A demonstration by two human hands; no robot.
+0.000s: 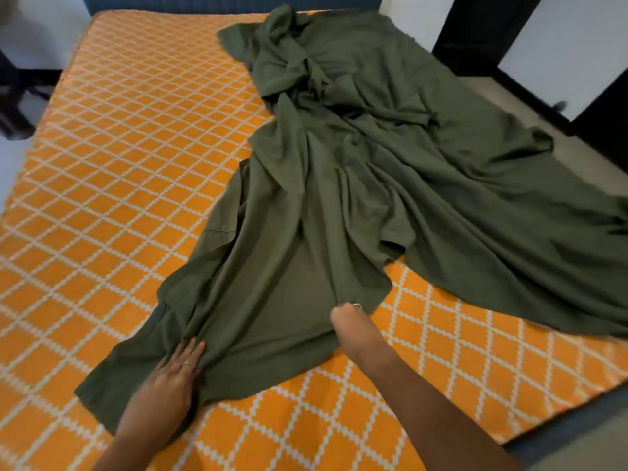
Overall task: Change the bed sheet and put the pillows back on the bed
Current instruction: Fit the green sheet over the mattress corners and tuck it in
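Note:
A dark green bed sheet [390, 171] lies crumpled and half spread over the right part of the bed, trailing off the right side toward the floor. Under it is an orange cover with a white diamond pattern [129, 171] stretched over the mattress. My left hand [171, 375] rests flat on the sheet's near left corner, fingers straight. My right hand [346, 316] is curled around a bunched fold at the sheet's near edge, its fingers hidden in the cloth. No pillows are in view.
A blue headboard [234, 1] runs along the far end of the bed. Dark furniture [17, 96] stands at the far left. Black door frames [475, 32] and a grey floor [577, 147] lie to the right of the bed.

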